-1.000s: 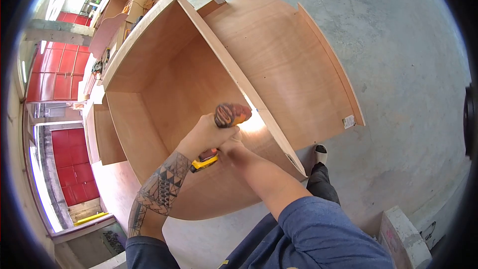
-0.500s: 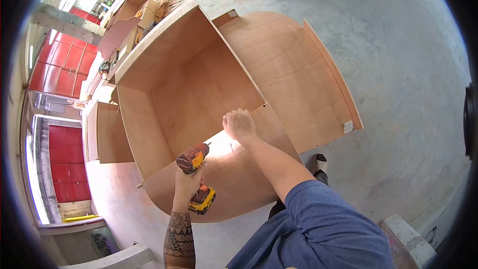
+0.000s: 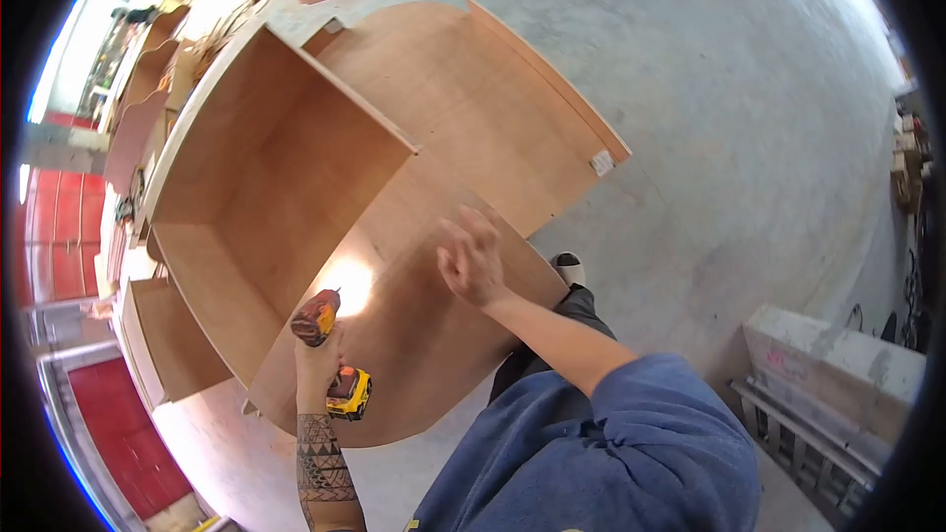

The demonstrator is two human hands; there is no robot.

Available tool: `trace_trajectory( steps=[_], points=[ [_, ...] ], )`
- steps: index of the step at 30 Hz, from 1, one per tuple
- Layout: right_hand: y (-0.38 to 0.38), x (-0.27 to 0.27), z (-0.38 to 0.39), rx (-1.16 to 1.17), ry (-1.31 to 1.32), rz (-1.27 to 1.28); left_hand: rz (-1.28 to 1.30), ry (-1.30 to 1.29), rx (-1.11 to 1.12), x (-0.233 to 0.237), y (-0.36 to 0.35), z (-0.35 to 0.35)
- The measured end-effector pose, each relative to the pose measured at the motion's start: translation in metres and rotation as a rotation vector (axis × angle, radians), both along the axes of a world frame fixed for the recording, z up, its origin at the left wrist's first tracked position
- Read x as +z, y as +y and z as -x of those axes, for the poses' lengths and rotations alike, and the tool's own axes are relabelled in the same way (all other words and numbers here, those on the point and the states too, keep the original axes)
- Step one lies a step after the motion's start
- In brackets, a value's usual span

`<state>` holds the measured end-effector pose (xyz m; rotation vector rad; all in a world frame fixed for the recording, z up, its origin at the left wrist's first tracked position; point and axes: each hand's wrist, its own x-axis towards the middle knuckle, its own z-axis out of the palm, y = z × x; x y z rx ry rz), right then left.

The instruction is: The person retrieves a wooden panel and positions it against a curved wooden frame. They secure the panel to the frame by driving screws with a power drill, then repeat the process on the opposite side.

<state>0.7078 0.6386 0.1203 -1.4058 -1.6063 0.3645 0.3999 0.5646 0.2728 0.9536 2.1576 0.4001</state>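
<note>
My left hand (image 3: 317, 360) is closed around the grip of a cordless drill (image 3: 315, 317), red-brown and yellow with a yellow battery at its base. The drill's tip is over the curved plywood panel (image 3: 424, 335), and a bright patch of light falls on the wood beside it. My right hand (image 3: 471, 261) hovers above the same panel, fingers loosely bent and somewhat apart, with nothing visible in them. The panel lies along the near side of an open plywood cabinet box (image 3: 296, 167).
Beyond the box, a rounded plywood panel (image 3: 443, 99) with a raised edge strip lies on the concrete floor (image 3: 729, 118). Another plywood box (image 3: 177, 345) is at left. A concrete block (image 3: 828, 360) stands at right. Wooden parts and red doors (image 3: 128, 438) are on the left side.
My right hand has lifted off the edge of the box and is now over the panel, its fingers loosened. The view has turned right. My left hand still holds the drill.
</note>
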Motion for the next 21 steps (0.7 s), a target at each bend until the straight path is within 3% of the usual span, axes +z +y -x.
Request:
trace_trajectory(
  steps=[5,8,10,12,15,19,21],
  points=[
    [-0.111,-0.102,-0.095,-0.401,-0.020,0.581,0.009,-0.043,0.071,0.010,0.003,-0.019],
    [-0.114,-0.147,-0.135,-0.284,0.156,0.776,0.012,-0.037,0.143,0.002,-0.001,-0.026],
    [-0.100,-0.157,-0.147,-0.276,0.194,0.680,-0.006,-0.064,0.191,0.000,-0.001,-0.032],
    [-0.083,-0.152,-0.159,-0.094,0.180,0.850,-0.008,-0.059,0.196,-0.005,-0.001,-0.034],
    [-0.074,-0.152,-0.172,-0.027,0.174,0.920,-0.005,-0.037,0.212,-0.006,0.004,-0.042],
    [-0.076,-0.163,-0.162,0.020,0.198,0.893,-0.002,0.008,0.266,-0.008,0.005,-0.050],
    [-0.081,-0.166,-0.155,-0.067,0.270,0.827,0.001,0.020,0.264,-0.007,0.005,-0.055]
  ],
)
